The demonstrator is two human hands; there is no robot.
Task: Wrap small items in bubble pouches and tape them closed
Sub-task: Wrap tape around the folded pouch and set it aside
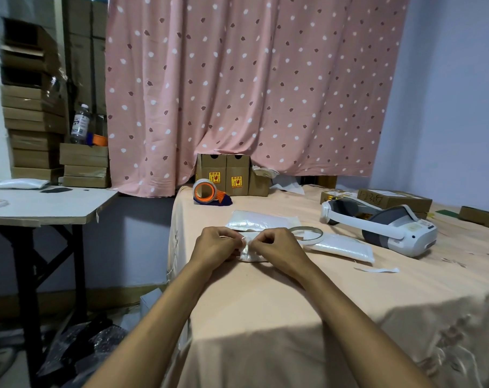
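bubble pouch (249, 257) mostly hidden by fingers (223, 236), its contents unseen, box labels (214, 177) unreadable

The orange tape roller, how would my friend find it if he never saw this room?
Start at the big pink spotted curtain, then drop to the far edge of the peach-covered table beneath it. The orange tape roller stands there, in front of the brown cartons with yellow stickers. Unlike the thin tape ring lying flat mid-table, it is fat, upright and orange inside.
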